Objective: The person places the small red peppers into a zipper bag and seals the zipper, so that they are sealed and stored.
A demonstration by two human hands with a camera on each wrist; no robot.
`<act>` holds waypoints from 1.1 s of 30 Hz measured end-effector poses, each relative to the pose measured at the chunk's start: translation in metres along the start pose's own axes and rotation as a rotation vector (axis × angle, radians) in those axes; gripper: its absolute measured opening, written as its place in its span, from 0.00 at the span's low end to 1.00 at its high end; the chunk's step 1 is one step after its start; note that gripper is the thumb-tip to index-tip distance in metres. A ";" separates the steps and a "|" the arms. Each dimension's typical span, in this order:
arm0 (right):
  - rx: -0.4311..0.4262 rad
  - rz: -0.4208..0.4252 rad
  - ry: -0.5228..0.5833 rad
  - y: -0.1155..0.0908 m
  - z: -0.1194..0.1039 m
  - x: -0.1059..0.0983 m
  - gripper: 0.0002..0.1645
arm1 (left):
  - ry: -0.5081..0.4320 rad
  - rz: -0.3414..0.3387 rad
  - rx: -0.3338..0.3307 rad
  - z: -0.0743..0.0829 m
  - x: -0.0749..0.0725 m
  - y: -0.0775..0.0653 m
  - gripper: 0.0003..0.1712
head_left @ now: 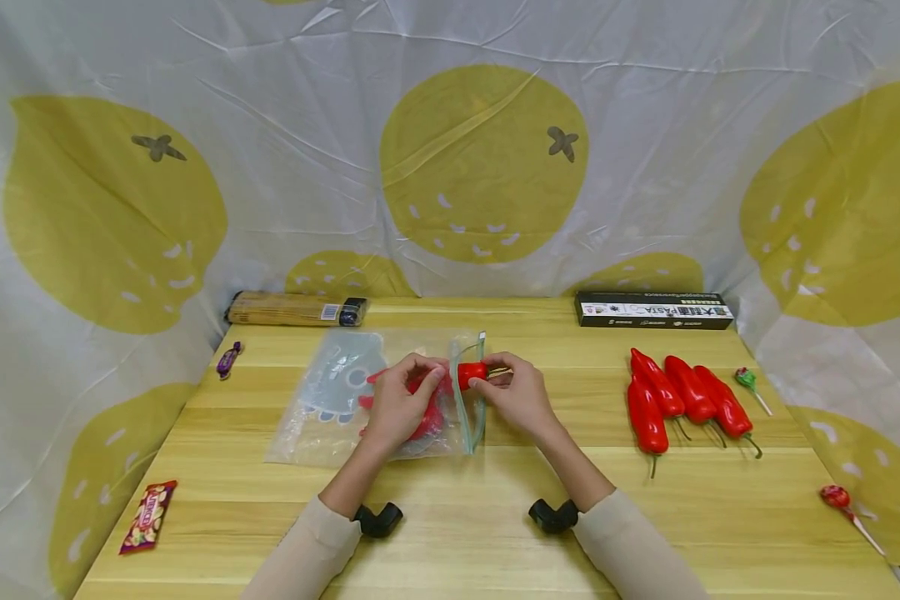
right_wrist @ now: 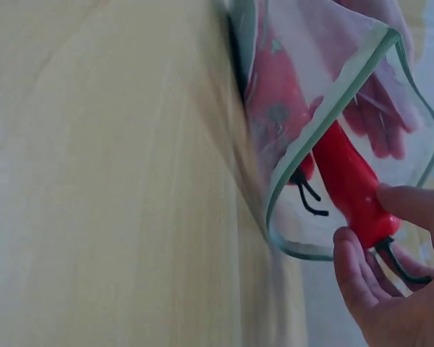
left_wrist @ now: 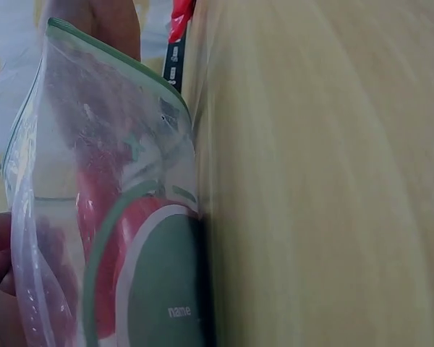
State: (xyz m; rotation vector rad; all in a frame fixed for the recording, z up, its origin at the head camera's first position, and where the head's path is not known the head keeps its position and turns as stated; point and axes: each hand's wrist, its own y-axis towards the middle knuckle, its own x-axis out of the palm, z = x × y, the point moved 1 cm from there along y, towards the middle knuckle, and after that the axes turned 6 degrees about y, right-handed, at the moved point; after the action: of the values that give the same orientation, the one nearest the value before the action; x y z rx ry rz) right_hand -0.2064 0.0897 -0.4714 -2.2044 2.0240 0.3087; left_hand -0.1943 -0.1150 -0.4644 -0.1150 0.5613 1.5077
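A clear zip bag [head_left: 318,442] with a green-edged mouth lies on the table, its mouth held apart toward the right. My left hand [head_left: 405,402] pinches the bag's upper side near the mouth. At the opening, my right hand [head_left: 520,396] holds a red pepper [right_wrist: 353,191] by its stem end, between thumb and fingers. The pepper's tip points into the bag, and its green stem sticks out past my fingers. Other red peppers [left_wrist: 98,210] show through the plastic, partly hidden by the print and my left hand.
Several red peppers [head_left: 647,421] lie at the right, near a green lollipop [head_left: 746,379] and a red lollipop [head_left: 837,497]. Behind are a black-and-white box [head_left: 654,311] and a pack of thin sticks [head_left: 288,309]. A purple candy [head_left: 228,360] and a red snack packet [head_left: 148,517] lie left.
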 end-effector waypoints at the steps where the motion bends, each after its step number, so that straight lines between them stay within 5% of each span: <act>1: 0.011 0.001 0.026 0.001 0.001 0.001 0.21 | -0.004 -0.002 0.003 0.000 0.000 0.000 0.08; 14: 0.060 -0.035 0.153 -0.001 0.009 -0.005 0.28 | -0.062 -0.008 -0.070 -0.006 0.007 0.003 0.08; 22: -0.063 -0.030 0.343 -0.010 -0.004 -0.032 0.27 | -0.057 -0.016 -0.069 -0.008 0.000 0.003 0.09; 29: -0.104 -0.098 0.370 -0.014 -0.004 -0.029 0.32 | -0.056 -0.026 -0.088 0.023 -0.006 -0.002 0.08; 33: -0.112 -0.144 0.353 -0.017 -0.007 -0.021 0.32 | -0.072 -0.005 -0.057 0.025 -0.006 -0.003 0.08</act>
State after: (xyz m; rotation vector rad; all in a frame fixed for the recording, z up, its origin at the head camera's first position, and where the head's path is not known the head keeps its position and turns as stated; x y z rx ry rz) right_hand -0.1909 0.1095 -0.4599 -2.6150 2.0352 0.0159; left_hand -0.1847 -0.1099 -0.4409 -0.1052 0.4602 1.5168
